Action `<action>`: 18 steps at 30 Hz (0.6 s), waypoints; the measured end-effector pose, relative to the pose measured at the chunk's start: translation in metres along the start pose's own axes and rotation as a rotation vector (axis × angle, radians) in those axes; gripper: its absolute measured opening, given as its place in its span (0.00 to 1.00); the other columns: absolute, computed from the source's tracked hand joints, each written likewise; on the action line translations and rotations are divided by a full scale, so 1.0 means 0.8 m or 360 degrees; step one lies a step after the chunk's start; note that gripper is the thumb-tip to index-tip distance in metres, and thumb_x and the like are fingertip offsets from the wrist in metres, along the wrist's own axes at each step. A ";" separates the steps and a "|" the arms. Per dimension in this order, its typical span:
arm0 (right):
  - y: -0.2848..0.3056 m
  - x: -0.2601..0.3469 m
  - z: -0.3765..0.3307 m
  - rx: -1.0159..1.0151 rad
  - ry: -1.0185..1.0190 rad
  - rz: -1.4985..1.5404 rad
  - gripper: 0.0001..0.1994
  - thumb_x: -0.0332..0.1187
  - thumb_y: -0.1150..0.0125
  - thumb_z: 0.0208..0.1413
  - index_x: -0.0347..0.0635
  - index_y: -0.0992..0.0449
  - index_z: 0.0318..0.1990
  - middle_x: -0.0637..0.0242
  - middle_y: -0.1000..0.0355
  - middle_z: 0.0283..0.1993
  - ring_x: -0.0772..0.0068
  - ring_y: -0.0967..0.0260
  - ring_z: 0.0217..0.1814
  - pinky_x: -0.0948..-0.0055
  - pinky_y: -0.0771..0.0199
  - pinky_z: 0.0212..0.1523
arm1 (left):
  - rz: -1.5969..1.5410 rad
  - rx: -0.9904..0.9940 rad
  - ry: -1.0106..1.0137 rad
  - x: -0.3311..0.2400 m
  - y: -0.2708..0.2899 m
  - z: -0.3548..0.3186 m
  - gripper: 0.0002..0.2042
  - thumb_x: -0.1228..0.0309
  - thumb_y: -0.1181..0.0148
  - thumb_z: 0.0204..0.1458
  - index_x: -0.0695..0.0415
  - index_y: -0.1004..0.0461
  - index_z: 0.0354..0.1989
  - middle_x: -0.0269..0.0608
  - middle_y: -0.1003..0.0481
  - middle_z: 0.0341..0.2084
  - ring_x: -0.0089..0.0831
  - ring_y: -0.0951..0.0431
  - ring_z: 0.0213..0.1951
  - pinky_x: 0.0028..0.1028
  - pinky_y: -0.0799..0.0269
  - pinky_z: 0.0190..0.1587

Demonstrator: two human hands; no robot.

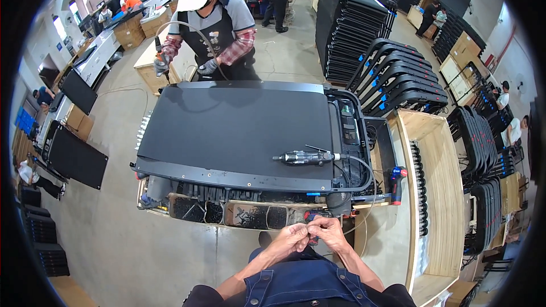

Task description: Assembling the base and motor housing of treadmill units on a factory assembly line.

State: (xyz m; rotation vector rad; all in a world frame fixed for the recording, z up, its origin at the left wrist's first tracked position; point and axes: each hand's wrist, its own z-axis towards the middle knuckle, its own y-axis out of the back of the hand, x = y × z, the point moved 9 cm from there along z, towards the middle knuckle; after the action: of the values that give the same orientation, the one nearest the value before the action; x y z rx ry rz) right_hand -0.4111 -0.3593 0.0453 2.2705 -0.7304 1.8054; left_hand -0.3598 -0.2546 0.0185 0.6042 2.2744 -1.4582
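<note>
My left hand [291, 236] and my right hand [327, 231] meet in front of my chest, fingers pinched together on something small that I cannot make out. Just beyond them runs the near edge of a large black flat panel [227, 131] lying on a workbench. A black pneumatic screwdriver [304, 158] with a hose lies on the panel's near right part. Small bins of black screws [239, 214] sit under the panel's near edge, close to my hands.
A co-worker in a white cap and dark apron [207, 28] stands across the panel holding a tool. A red-and-blue cordless drill [396, 182] rests at right. A wooden rack [438, 193] stands to the right. Stacks of black frames [392, 74] fill the back right.
</note>
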 end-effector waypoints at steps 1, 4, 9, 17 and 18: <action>0.003 -0.004 -0.001 -0.0008 -0.0038 0.0024 0.09 0.32 0.29 0.56 0.35 0.16 0.39 0.72 0.29 0.31 0.81 0.31 0.31 0.80 0.30 0.30 | -0.0062 0.0027 0.0004 0.001 -0.006 0.000 0.14 0.59 0.42 0.65 0.58 0.27 0.47 0.28 0.29 0.25 0.16 0.32 0.23 0.19 0.34 0.27; 0.000 0.008 -0.005 0.0004 0.0018 -0.0054 0.09 0.31 0.28 0.54 0.35 0.16 0.39 0.73 0.29 0.30 0.82 0.33 0.29 0.80 0.32 0.29 | -0.0269 0.0141 -0.0004 0.015 -0.010 0.002 0.14 0.59 0.43 0.65 0.58 0.27 0.45 0.27 0.32 0.23 0.15 0.35 0.22 0.19 0.37 0.25; -0.020 0.047 -0.004 0.0039 0.0230 -0.0471 0.07 0.28 0.27 0.51 0.35 0.15 0.36 0.71 0.31 0.25 0.80 0.35 0.30 0.77 0.34 0.31 | -0.0313 0.0075 -0.0078 0.011 -0.005 -0.010 0.12 0.60 0.43 0.65 0.57 0.27 0.43 0.26 0.33 0.22 0.15 0.36 0.22 0.18 0.40 0.23; -0.051 0.070 -0.013 0.0056 0.0851 -0.1096 0.09 0.25 0.33 0.56 0.35 0.18 0.44 0.66 0.29 0.30 0.76 0.32 0.28 0.74 0.33 0.29 | -0.0081 -0.0144 -0.0429 -0.024 0.005 -0.028 0.13 0.58 0.39 0.63 0.56 0.26 0.33 0.26 0.33 0.20 0.15 0.36 0.21 0.20 0.44 0.22; -0.054 0.063 -0.008 0.0126 0.0604 -0.0859 0.09 0.25 0.35 0.58 0.34 0.19 0.45 0.65 0.28 0.32 0.76 0.31 0.28 0.75 0.32 0.29 | -0.0061 -0.0154 -0.0433 -0.021 0.012 -0.032 0.14 0.58 0.38 0.62 0.56 0.27 0.32 0.27 0.32 0.19 0.16 0.35 0.21 0.20 0.44 0.22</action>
State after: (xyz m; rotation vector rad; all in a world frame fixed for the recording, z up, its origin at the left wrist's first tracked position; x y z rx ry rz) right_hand -0.3891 -0.3332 0.1021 1.8297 0.0213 1.9084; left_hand -0.3426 -0.2303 0.0302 0.3137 2.1377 -1.3466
